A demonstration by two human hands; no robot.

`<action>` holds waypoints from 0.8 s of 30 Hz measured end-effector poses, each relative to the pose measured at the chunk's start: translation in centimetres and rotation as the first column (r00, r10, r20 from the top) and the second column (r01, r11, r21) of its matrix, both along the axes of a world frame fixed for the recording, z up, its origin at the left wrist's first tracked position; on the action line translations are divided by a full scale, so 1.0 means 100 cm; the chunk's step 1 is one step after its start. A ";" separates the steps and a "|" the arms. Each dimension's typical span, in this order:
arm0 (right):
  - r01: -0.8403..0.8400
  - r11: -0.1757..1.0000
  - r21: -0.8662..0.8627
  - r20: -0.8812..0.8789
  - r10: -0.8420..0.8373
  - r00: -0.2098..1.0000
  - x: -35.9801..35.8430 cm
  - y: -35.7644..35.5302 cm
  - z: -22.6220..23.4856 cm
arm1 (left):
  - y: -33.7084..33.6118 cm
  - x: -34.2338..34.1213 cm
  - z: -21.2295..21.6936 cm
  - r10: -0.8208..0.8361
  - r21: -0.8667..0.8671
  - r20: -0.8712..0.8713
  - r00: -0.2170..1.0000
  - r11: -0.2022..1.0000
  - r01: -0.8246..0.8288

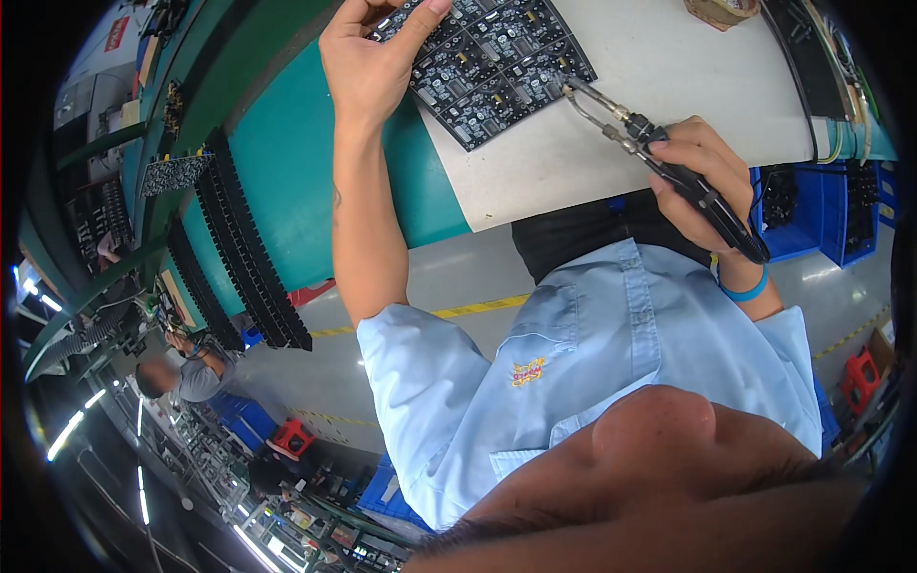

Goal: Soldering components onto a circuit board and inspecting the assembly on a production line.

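Note:
My left hand (pixel 374 59) grips a black circuit board panel (pixel 492 65) by its left edge, the thumb lying on top. The panel is divided into several like sections, each with small chips and a few yellow parts. In my right hand (pixel 702 172) are black-handled soldering tweezers (pixel 683 172), with two metal arms reaching left. Their tips are at the panel's right part, near a chip; I cannot tell whether they touch it. Under the panel lies a pale sheet (pixel 535 177) on the green work surface (pixel 296 124).
Long black slotted racks (pixel 244 239) stand at the left, with another circuit board (pixel 175 176) by their upper end. A small brown container (pixel 721 11) and cables (pixel 841 76) are at the far right. Blue bins (pixel 798 215) hang below the bench's right edge. Another person (pixel 196 372) works at lower left.

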State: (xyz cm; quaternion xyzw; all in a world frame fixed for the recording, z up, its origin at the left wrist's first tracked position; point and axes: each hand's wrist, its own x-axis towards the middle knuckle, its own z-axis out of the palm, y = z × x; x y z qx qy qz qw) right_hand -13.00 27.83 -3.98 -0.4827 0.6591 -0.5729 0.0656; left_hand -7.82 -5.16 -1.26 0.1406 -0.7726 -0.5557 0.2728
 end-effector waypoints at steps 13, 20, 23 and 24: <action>0.606 0.795 0.021 -0.047 -0.605 0.795 -0.053 0.016 0.010 | -0.002 -0.003 -0.008 -0.009 0.059 0.043 0.999 0.998 0.006; 0.105 0.993 -0.058 -0.078 -0.109 0.991 -0.011 0.005 0.005 | 0.002 -0.002 -0.005 -0.007 0.029 0.042 0.999 1.000 0.006; 0.004 0.999 -0.036 -0.065 -0.007 0.998 -0.005 0.000 0.001 | 0.003 -0.001 -0.004 -0.002 0.026 0.023 1.000 1.000 0.002; 0.000 0.999 -0.036 -0.070 -0.002 0.998 -0.005 -0.002 -0.001 | 0.003 -0.001 -0.004 -0.003 0.030 0.012 1.000 1.000 0.003</action>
